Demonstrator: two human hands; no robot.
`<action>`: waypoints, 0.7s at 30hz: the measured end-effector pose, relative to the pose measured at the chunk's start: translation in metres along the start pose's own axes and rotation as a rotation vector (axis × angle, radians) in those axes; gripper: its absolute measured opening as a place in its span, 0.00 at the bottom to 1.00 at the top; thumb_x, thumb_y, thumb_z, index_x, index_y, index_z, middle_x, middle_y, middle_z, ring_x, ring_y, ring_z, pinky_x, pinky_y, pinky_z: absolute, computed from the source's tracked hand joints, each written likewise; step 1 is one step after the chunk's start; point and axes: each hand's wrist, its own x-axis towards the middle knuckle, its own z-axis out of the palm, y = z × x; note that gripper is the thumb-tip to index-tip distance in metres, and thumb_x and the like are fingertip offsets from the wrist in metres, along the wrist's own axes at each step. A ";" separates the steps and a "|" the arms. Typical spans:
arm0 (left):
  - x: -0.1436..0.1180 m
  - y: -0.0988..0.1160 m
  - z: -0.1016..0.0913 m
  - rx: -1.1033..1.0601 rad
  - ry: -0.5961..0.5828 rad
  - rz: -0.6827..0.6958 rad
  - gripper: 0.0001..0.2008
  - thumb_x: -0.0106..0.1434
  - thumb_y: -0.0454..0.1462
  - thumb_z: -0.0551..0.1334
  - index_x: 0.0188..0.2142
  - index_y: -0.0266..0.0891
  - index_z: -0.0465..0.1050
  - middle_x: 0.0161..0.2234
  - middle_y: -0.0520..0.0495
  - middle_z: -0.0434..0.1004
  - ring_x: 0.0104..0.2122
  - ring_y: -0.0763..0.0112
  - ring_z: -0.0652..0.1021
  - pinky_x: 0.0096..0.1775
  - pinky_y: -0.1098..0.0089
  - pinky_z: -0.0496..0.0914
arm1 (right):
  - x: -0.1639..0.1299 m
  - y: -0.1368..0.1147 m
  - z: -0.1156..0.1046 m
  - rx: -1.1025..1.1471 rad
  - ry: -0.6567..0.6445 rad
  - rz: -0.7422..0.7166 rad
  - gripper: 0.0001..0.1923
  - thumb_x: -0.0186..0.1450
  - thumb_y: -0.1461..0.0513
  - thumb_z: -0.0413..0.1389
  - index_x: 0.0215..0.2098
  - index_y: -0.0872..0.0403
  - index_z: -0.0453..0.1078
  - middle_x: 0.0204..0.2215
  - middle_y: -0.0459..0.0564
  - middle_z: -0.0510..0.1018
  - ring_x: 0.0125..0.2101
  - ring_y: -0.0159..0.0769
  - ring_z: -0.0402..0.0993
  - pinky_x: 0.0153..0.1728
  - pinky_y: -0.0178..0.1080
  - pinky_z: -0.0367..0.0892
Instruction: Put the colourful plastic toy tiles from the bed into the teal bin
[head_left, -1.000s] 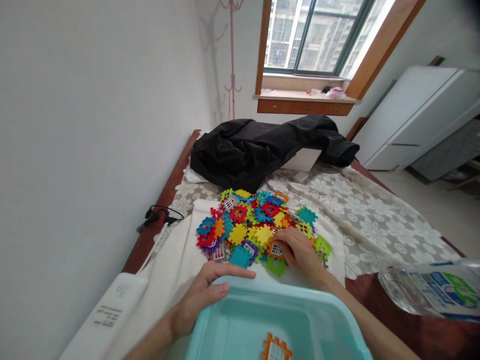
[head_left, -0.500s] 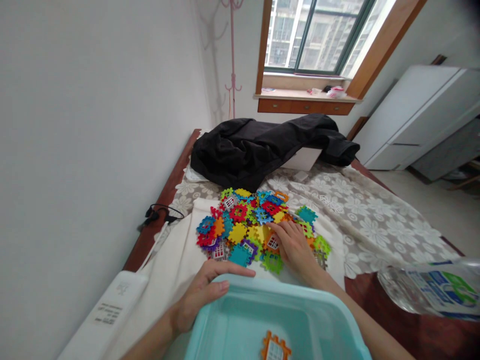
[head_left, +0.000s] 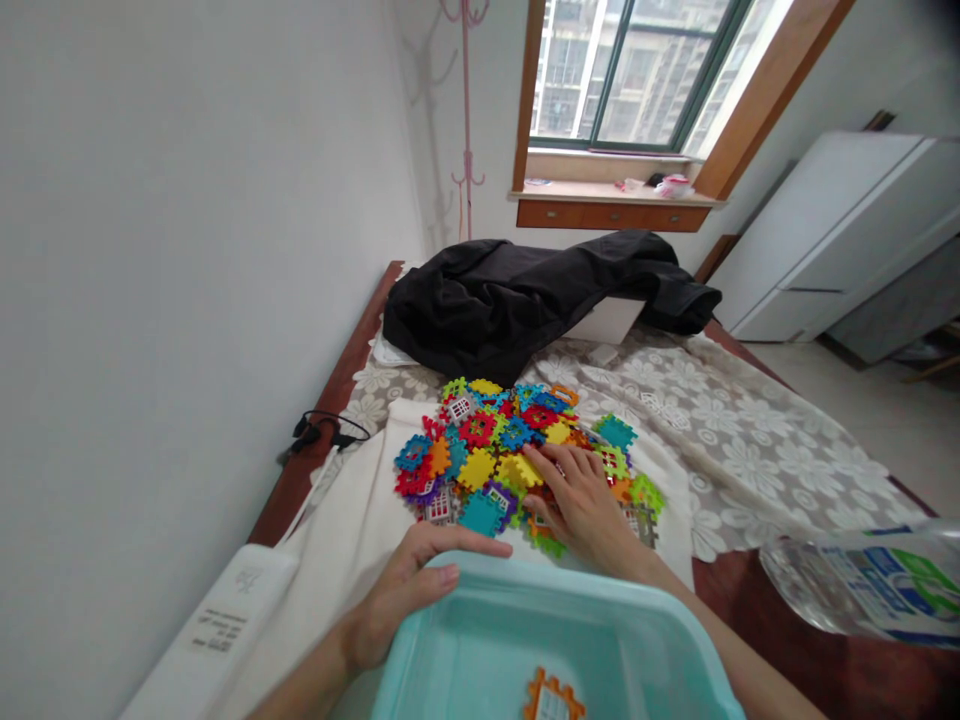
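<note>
many bright plastic interlocking toy tiles [head_left: 517, 450] are lying heaped on the white cloth [head_left: 360, 520] while the right hand [head_left: 581, 500], now flatter and spread over them, is reaching further left than before, and the left hand [head_left: 405, 590] is still gripping the turquoise plastic tub's rim [head_left: 480, 570].

Under my right hand [head_left: 581, 505] I see toothed building tiles [head_left: 480, 440] of hard, smooth plastic with a slight sheen. My left hand [head_left: 401, 590] grips the rim of a turquoise tub [head_left: 487, 640], also plastic, satin-smooth. Beneath the tiles lies a matt cream cloth [head_left: 352, 520]; beyond my hands the bed wears a rough lace cover [head_left: 750, 450] and a black jacket [head_left: 517, 295] of faintly shiny fabric. To the right, a clear glossy plastic bottle [head_left: 862, 590].
</note>
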 end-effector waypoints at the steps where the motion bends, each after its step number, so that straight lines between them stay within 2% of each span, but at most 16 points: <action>1: 0.000 0.000 0.000 0.002 0.002 0.001 0.24 0.60 0.55 0.66 0.48 0.45 0.86 0.51 0.44 0.80 0.56 0.47 0.73 0.61 0.60 0.63 | 0.000 0.000 0.000 0.000 0.003 0.005 0.28 0.73 0.56 0.59 0.69 0.51 0.62 0.57 0.59 0.76 0.55 0.53 0.69 0.56 0.56 0.64; 7: 0.000 -0.003 -0.002 0.008 -0.010 0.007 0.24 0.61 0.55 0.66 0.48 0.45 0.86 0.52 0.44 0.80 0.57 0.47 0.72 0.62 0.59 0.63 | 0.000 0.000 -0.006 0.080 -0.033 -0.007 0.25 0.71 0.51 0.61 0.61 0.52 0.67 0.58 0.59 0.75 0.57 0.54 0.68 0.59 0.58 0.61; 10: 0.000 -0.003 -0.003 0.017 -0.020 0.015 0.23 0.61 0.54 0.66 0.49 0.45 0.86 0.52 0.43 0.81 0.57 0.48 0.73 0.61 0.60 0.64 | 0.000 -0.001 -0.013 0.110 -0.047 -0.010 0.21 0.71 0.52 0.61 0.57 0.52 0.68 0.58 0.59 0.75 0.57 0.53 0.68 0.60 0.58 0.60; 13: 0.000 -0.002 -0.003 0.043 -0.026 0.024 0.23 0.62 0.54 0.65 0.49 0.45 0.86 0.52 0.43 0.81 0.56 0.48 0.73 0.61 0.60 0.64 | -0.001 0.000 -0.022 0.117 -0.094 -0.045 0.29 0.69 0.50 0.62 0.63 0.52 0.65 0.59 0.58 0.75 0.57 0.54 0.68 0.61 0.59 0.59; 17: 0.000 0.000 -0.003 0.064 -0.035 0.027 0.23 0.62 0.54 0.65 0.49 0.45 0.86 0.52 0.43 0.81 0.56 0.49 0.73 0.63 0.60 0.62 | -0.006 0.002 -0.030 0.124 -0.165 -0.075 0.42 0.61 0.43 0.68 0.66 0.51 0.64 0.61 0.59 0.74 0.58 0.57 0.68 0.62 0.62 0.58; 19: 0.000 0.001 -0.003 0.072 -0.035 0.025 0.23 0.62 0.54 0.64 0.49 0.45 0.86 0.51 0.43 0.81 0.56 0.48 0.73 0.62 0.59 0.62 | -0.008 0.003 -0.029 0.126 -0.175 -0.077 0.39 0.62 0.46 0.68 0.65 0.51 0.65 0.61 0.59 0.74 0.57 0.57 0.69 0.62 0.61 0.61; 21: -0.001 0.001 -0.003 0.062 -0.035 0.019 0.24 0.62 0.55 0.64 0.49 0.46 0.86 0.51 0.43 0.80 0.55 0.48 0.73 0.61 0.59 0.63 | -0.009 0.004 -0.028 0.139 -0.174 -0.099 0.31 0.66 0.52 0.66 0.63 0.52 0.66 0.60 0.58 0.75 0.56 0.54 0.70 0.60 0.58 0.65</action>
